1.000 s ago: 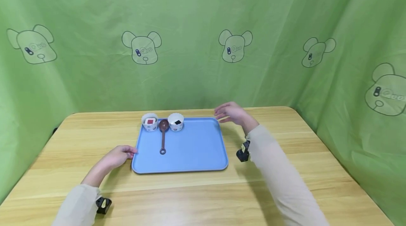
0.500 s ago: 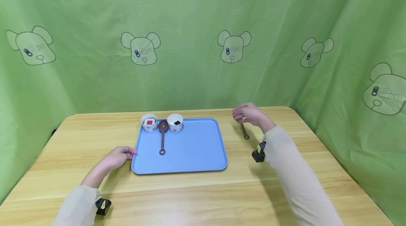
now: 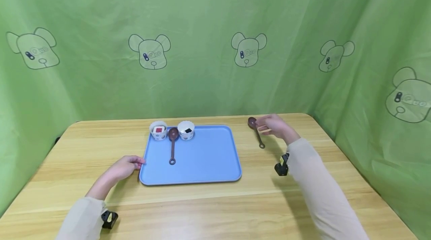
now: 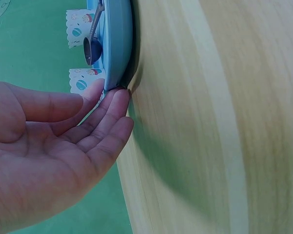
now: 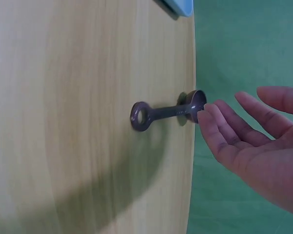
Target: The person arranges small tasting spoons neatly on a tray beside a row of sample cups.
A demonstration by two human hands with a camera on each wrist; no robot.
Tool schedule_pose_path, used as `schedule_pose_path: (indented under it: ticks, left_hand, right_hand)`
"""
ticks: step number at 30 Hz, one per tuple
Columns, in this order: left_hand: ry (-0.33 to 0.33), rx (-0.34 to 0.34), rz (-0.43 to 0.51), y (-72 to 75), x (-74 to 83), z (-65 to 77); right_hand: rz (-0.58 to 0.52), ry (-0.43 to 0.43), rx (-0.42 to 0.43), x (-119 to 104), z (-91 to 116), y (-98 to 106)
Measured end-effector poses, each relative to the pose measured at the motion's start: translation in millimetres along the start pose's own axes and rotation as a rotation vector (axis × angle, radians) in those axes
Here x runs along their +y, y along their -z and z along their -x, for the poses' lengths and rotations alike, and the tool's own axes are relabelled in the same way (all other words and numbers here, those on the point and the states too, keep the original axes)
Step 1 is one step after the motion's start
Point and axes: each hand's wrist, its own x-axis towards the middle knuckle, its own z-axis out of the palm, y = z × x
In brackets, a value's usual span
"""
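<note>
My left hand (image 3: 125,167) is at the left edge of the blue tray (image 3: 208,157); in the left wrist view its loosely bent fingertips touch the tray's rim. On the tray lies a brown spoon (image 3: 173,140), bowl end away from me. A white paper cup (image 3: 159,130) with a white and red block inside stands left of that spoon. Another paper cup (image 3: 186,130) holding a small black piece stands to its right. My right hand (image 3: 276,125) hovers beside a second brown spoon (image 3: 257,133) on the table, fingers extended and holding nothing; whether they touch it I cannot tell.
The wooden table (image 3: 202,210) ends at its far edge close behind the cups and the second spoon. A green curtain (image 3: 202,82) with bear outlines hangs behind and at both sides. Black wrist cameras (image 3: 282,165) are strapped to both wrists.
My right hand has moved right from the tray's far right corner, and the second spoon, hidden before, has come into full view. The left hand and tray look almost unmoved.
</note>
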Motion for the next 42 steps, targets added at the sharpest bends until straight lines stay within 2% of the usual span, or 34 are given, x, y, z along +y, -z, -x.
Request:
schedule_pose_path:
  ticks: [12,20,31,42]
  left_hand:
    - [0.016,0.005,-0.031,0.4,1.6,0.1]
    - [0.015,0.008,-0.041,0.4,2.5,-0.6]
    - [0.030,0.009,-0.031,-0.3,0.4,-0.5]
    - [0.027,0.010,-0.024,-0.1,-1.0,-1.1]
  right_hand:
    - [-0.027,-0.003,-0.006,22,-1,4]
    - [-0.057,-0.019,0.002,28,-2,0]
    - [-0.013,-0.015,0.002,36,-9,-3]
    - [-0.017,-0.028,-0.003,37,-12,-4]
